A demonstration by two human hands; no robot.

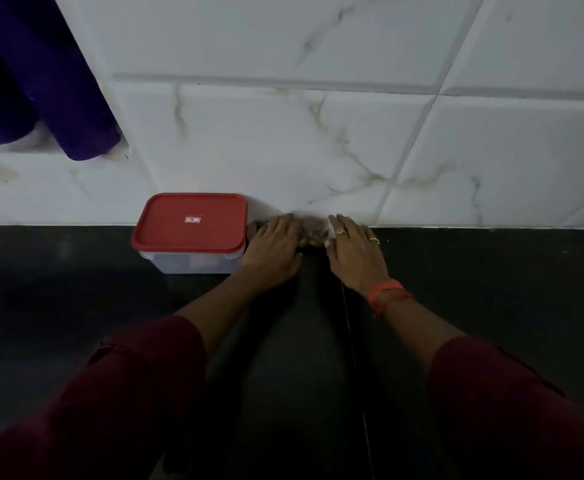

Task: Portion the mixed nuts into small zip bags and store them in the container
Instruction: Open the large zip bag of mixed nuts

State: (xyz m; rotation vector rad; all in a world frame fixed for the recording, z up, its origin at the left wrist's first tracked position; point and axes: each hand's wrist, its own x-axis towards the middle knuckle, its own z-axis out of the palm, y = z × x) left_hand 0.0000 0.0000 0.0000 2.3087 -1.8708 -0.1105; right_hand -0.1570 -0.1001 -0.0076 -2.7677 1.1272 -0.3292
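Note:
A clear plastic container [193,263] with a red lid [190,221] shut on it stands on the dark counter against the tiled wall. Just right of it lies a clear bag of brown mixed nuts [313,233], mostly hidden between my hands. My left hand [273,249] rests on the bag's left side with fingers spread forward. My right hand [356,251], wearing rings and an orange wrist thread, rests on the bag's right side, fingers stretched toward the wall. Whether either hand grips the bag is unclear. No small zip bags are visible.
The dark counter [491,306] stretches left and right of my arms. A white marbled tile wall [318,133] rises behind it. Purple cloth [41,81] hangs at the upper left above a ledge.

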